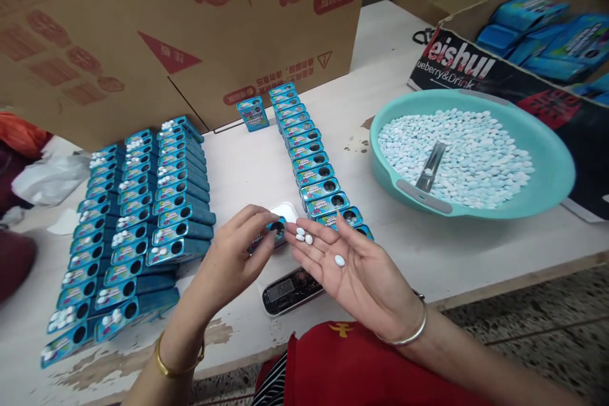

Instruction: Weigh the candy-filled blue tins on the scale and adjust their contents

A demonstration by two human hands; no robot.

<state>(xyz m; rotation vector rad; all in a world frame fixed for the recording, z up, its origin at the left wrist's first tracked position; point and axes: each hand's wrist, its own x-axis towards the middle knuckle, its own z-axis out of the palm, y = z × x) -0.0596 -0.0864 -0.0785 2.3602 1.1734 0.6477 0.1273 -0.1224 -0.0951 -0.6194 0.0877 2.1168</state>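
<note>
My left hand (235, 254) is closed around the top of a blue candy tin (278, 226), its thumb and fingertips beside the round opening. The fingers hide most of this tin, which is over a small digital scale (281, 292) with a white plate (285, 210). My right hand (342, 266) lies palm up with fingers stretched out, its fingertips close to the tin. Several white oval candies (300, 234) rest on those fingers, and one more candy (339, 261) sits on the palm.
A teal basin (476, 209) of pale candies, with a metal scoop (432, 167) in it, stands at right. One row of blue tins (309, 174) runs down the middle. Left are rows of tins (137, 203), many topped with candies. Cardboard box (190, 25) behind; carton (504, 70) of tins back right.
</note>
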